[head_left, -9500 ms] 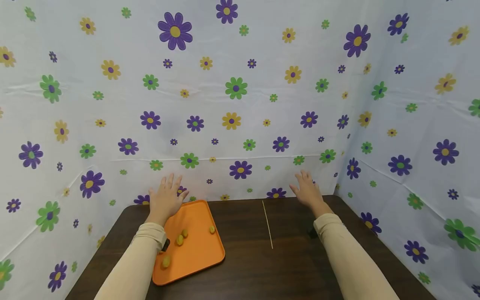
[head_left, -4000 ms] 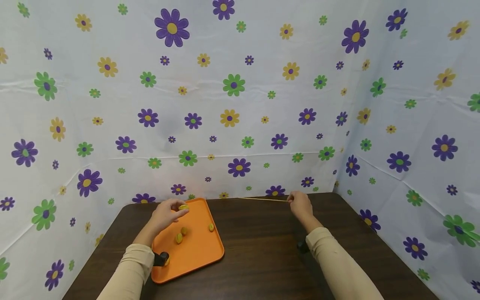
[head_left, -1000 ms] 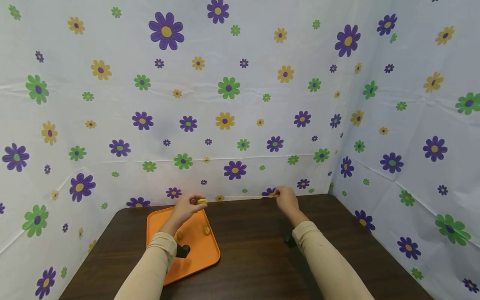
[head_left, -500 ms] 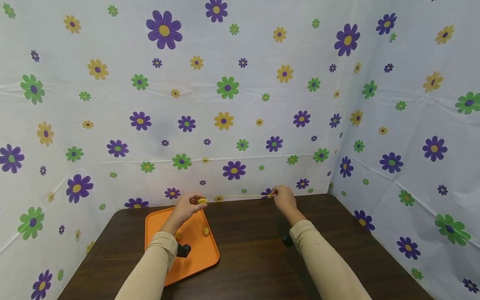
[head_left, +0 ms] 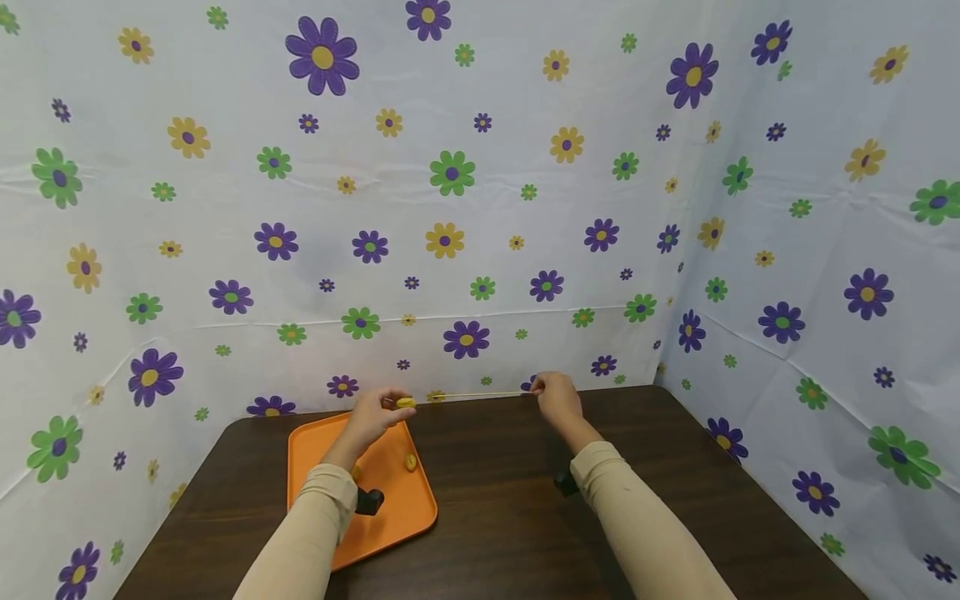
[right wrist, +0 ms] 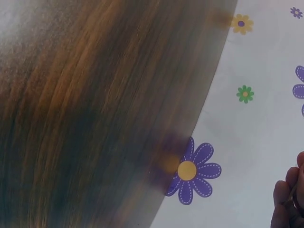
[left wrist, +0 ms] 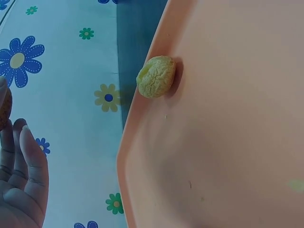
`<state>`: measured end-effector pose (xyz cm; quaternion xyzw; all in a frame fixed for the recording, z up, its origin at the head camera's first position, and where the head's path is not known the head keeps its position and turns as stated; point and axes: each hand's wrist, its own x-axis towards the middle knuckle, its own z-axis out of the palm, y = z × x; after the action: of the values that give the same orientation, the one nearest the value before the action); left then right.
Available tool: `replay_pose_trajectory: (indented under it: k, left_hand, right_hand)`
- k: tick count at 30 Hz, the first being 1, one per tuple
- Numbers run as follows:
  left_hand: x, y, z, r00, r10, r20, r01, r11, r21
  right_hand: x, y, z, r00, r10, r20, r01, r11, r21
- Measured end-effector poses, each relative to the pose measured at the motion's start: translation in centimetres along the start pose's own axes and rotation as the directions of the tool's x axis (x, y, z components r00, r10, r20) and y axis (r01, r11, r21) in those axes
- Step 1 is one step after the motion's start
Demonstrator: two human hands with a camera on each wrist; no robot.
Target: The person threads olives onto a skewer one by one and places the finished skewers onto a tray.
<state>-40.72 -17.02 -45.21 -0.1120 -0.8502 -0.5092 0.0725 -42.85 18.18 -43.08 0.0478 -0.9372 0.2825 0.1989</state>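
Note:
In the head view my left hand [head_left: 372, 417] pinches a small yellow, wrinkled puff [head_left: 406, 402] between thumb and fingers, above the far edge of the orange tray [head_left: 397, 512]. My right hand [head_left: 558, 400] pinches one end of a thin wooden skewer [head_left: 480, 395], which lies nearly level and points left. Its free end is close to the right side of the puff. The left wrist view shows part of the left hand [left wrist: 26, 180] and the held puff [left wrist: 4, 111] at the left edge. Only some curled fingers of the right hand [right wrist: 287, 199] appear in the right wrist view.
Another puff [head_left: 410, 462] sits by the tray's right rim, and one [head_left: 356, 472] is partly hidden by the left wrist. The dark wooden table [head_left: 495, 533] ends at a flowered white cloth [head_left: 495, 192] behind and to the right.
The skewer, first lying on the table, and a puff from the tray were picked up. The left hand carried the puff rightward; lately the right hand has edged left, bringing the skewer's end nearer the puff.

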Motion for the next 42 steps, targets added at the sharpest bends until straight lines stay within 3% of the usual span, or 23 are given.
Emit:
replay_pose_trajectory:
  k: [22,31,42]
  left_hand:
    - [-0.4,0.2,0.3,1.0,-0.003,0.01,0.003,1.0,-0.01]
    - [-0.3,0.3,0.8,1.0,0.01,0.023,-0.01,1.0,0.002]
    - [-0.3,0.8,0.9,0.999,0.042,0.01,-0.042,0.998,0.035]
  right_hand:
    - [-0.6,-2.2,1.0,0.999,0.005,0.045,-0.004,0.999,-0.033]
    - [-0.9,-2.1,1.1,0.999,0.026,0.048,-0.023,0.998,-0.055]
    - [-1.0,-2.1,1.2,0.999,-0.015,0.031,0.017,0.998,-0.065]
